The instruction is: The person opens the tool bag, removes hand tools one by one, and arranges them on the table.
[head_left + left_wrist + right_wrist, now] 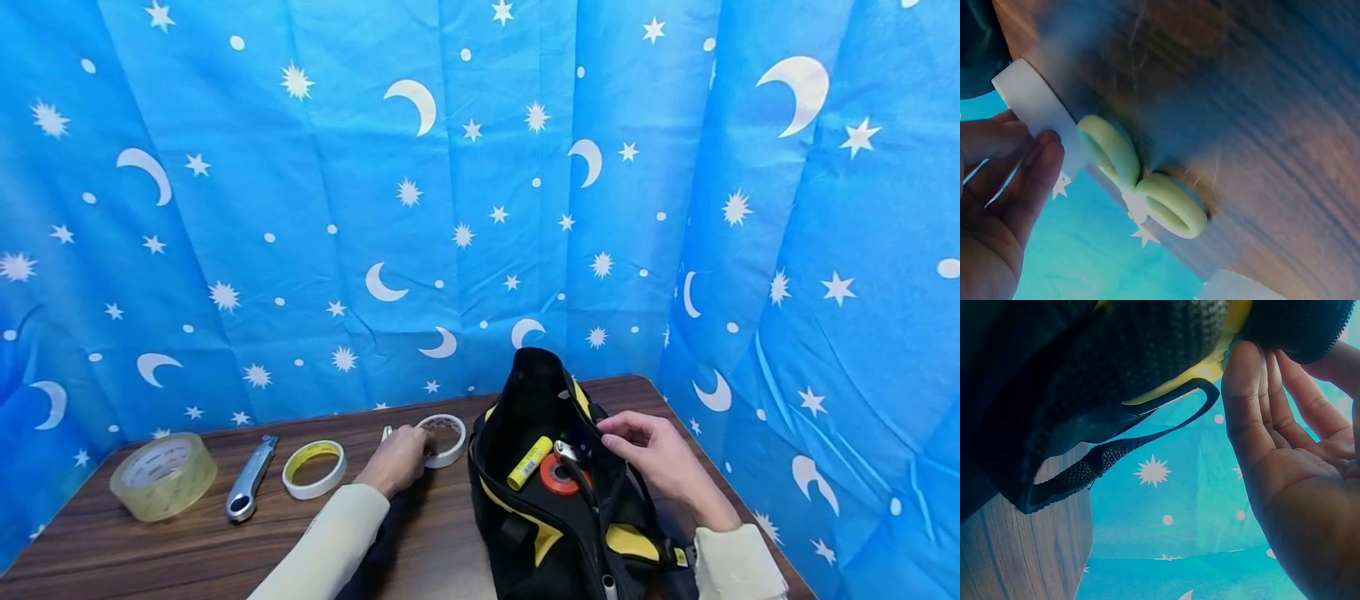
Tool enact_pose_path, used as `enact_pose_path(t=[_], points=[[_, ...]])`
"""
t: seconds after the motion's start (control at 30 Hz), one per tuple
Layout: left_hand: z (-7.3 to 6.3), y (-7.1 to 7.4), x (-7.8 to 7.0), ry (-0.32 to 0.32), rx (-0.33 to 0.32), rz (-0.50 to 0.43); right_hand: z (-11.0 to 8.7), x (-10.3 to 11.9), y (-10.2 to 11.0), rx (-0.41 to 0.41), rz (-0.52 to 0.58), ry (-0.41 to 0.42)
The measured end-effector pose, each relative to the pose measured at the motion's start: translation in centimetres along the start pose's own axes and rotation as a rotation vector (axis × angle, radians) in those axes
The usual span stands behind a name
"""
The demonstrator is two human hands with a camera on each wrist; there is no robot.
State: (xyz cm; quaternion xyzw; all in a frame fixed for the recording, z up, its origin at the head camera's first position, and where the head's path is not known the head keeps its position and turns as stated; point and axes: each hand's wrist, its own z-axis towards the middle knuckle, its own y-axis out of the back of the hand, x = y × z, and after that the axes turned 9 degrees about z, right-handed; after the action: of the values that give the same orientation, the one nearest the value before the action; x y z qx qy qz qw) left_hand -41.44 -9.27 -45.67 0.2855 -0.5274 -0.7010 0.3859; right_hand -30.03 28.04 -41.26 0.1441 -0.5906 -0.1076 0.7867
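My left hand (399, 460) is at the left side of a white roll of tape (457, 452), its fingertips against the roll's wall (1038, 103). In the left wrist view, scissors with yellow-green loop handles (1110, 153) lie beside those fingers. With thumb and fingers, my right hand (660, 454) pinches the rim of a black and yellow tool bag (517, 533); the right wrist view shows this hand (1297, 444) at the dark fabric edge. Inside the bag are a yellow tube (530, 462), an orange-red ring-shaped item (555, 477) and a metal-headed tool (566, 451) with a dark handle.
Left on the wooden table (180, 554) are a large clear tape roll (165, 492), a grey utility knife (253, 477) and a white tape roll with a yellow core (327, 482). A blue star-patterned curtain (495, 250) borders the back and right. A black strap loop (1141, 434) hangs from the bag.
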Motion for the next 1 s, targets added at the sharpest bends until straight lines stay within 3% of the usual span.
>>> enact_pose_path(t=[0.1,0.2,0.3,0.47,0.6,0.67,0.73,0.83,0.9,1.0], points=[[0.2,0.9,-0.3,0.036,-0.035,-0.010,0.0,-0.1,0.1,0.003,0.000,0.005],[0.4,2.5,-1.2,0.085,-0.112,-0.076,-0.1,-0.2,0.1,0.005,0.001,0.003],[0.3,4.3,-2.3,0.071,-0.177,-0.157,0.0,-0.2,0.0,0.003,0.002,0.002],[-0.2,6.3,-4.6,-0.088,-0.247,-0.241,0.0,-0.2,0.0,0.001,-0.003,-0.008],[-0.4,7.9,-7.0,-0.258,-0.319,-0.263,-0.1,-0.3,0.1,0.004,-0.004,-0.008],[-0.4,9.0,-8.5,-0.345,-0.326,-0.262,-0.1,-0.2,0.1,0.003,-0.003,-0.002],[-0.5,9.9,-9.9,-0.434,-0.285,-0.264,-0.1,-0.2,0.1,0.003,-0.004,0.005],[-0.4,10.9,-11.8,-0.508,-0.127,-0.284,-0.1,-0.1,0.1,0.000,-0.008,0.009],[-0.3,11.1,-12.6,-0.527,-0.015,-0.287,-0.1,0.0,0.0,-0.003,-0.009,0.005],[-0.1,10.9,-13.3,-0.507,0.114,-0.290,0.0,0.1,-0.1,-0.007,-0.009,-0.005]])
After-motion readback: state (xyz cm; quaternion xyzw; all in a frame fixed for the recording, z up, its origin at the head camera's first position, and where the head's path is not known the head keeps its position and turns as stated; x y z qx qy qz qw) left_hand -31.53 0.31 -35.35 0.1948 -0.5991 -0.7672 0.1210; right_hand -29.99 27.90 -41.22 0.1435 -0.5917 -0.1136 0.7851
